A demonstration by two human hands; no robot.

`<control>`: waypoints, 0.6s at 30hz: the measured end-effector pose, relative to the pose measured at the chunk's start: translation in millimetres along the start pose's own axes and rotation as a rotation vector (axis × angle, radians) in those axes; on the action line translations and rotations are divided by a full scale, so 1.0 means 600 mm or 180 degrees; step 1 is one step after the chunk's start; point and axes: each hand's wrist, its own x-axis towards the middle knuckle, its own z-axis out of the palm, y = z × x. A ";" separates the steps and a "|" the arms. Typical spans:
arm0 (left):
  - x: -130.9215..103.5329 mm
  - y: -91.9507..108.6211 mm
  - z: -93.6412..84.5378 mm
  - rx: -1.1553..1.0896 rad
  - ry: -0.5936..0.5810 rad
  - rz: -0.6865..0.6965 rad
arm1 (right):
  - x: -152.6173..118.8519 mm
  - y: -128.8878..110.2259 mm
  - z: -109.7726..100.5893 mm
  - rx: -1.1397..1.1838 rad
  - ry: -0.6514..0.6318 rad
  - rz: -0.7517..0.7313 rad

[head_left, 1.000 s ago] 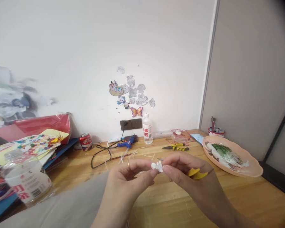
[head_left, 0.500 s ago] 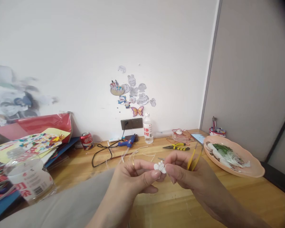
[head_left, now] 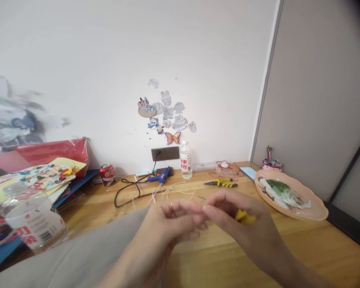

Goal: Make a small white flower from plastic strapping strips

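My left hand (head_left: 183, 222) and my right hand (head_left: 237, 220) meet fingertip to fingertip above the table. Both are closed in a pinch. The small white flower-shaped piece seen between them a moment ago is now hidden behind the fingers. Tucked in my right hand is a pair of yellow tweezers (head_left: 245, 217), of which a blurred yellow part shows. Thin white cords (head_left: 171, 192) lie on the wood just beyond my hands. Black-and-yellow pliers (head_left: 221, 183) rest behind my right hand.
A peach tray (head_left: 319, 210) with white and green strands stands at right, near a phone (head_left: 248, 173). Behind are a blue glue gun (head_left: 160, 176), a water bottle (head_left: 186, 160) and a red can (head_left: 107, 175). At left, a large bottle (head_left: 36, 224) stands beside coloured papers (head_left: 51, 174).
My fingertips have turned and come together, covering the white flower-shaped piece. The tweezers in my right hand have tilted, so their prongs no longer point upward. The view has shifted slightly.
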 end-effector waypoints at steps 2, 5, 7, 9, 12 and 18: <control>0.025 -0.009 -0.018 -0.0051 0.0023 0.0299 | 0.010 0.017 0.004 -0.0145 0.0047 -0.0097; 0.072 -0.035 -0.055 -0.0056 0.0254 0.0384 | 0.032 0.061 0.011 -0.0017 -0.0162 0.0139; 0.100 -0.056 -0.078 -0.0001 0.0402 0.0362 | 0.045 0.092 0.015 0.0075 -0.0263 0.0264; 0.118 -0.075 -0.095 0.0071 0.0504 0.0304 | 0.053 0.112 0.015 0.0134 -0.0329 0.0302; 0.134 -0.091 -0.113 0.0130 0.0594 0.0257 | 0.047 0.112 0.010 0.0144 -0.0615 0.0171; 0.161 -0.094 -0.144 -0.0028 0.0882 0.0122 | -0.032 0.078 0.049 0.0063 -0.3168 -0.0634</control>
